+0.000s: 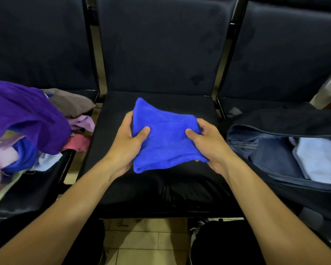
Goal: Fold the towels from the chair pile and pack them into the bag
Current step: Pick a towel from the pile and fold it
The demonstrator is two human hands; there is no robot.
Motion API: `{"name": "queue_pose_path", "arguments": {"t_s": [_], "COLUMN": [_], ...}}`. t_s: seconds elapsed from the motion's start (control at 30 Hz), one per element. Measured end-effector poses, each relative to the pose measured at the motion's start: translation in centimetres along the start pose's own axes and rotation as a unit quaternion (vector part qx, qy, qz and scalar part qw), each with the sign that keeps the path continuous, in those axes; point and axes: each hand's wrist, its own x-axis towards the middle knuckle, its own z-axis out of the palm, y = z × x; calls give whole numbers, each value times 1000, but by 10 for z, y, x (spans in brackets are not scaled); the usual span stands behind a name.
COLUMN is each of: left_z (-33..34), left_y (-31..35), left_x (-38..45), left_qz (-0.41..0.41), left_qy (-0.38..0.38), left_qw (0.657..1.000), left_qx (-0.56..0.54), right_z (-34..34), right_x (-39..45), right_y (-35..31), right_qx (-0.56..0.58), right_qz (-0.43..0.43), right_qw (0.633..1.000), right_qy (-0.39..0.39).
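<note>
Hands held a folded blue towel [164, 134] above the middle chair seat [161, 184]: left hand [126, 144] and right hand [208, 144] each gripped a side, thumbs on top. Pile [27, 127] lay left; open bag [287, 150] right.

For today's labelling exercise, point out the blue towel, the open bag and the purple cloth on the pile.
blue towel [166, 138], head view, middle of its folded face.
open bag [243, 138], head view, its inner wall.
purple cloth [25, 115], head view, its broad top surface.
</note>
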Motion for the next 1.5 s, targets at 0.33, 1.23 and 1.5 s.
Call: {"name": "queue_pose_path", "arguments": {"t_s": [0.33, 1.23, 1.5], "left_z": [52, 455, 503], "left_y": [2, -66, -97], "left_x": [-24, 12, 39], "left_qz": [71, 154, 99], "left_qy": [-69, -324, -325], "left_qw": [987, 895, 836], "left_qx": [128, 264, 430], "right_z": [-68, -396, -410], "right_x": [-18, -33, 2], "right_y": [8, 142, 170], "right_qx": [53, -175, -214], "right_qz": [-49, 28, 110], "right_qw": [997, 919, 897], "right_qy": [-27, 352, 371]}}
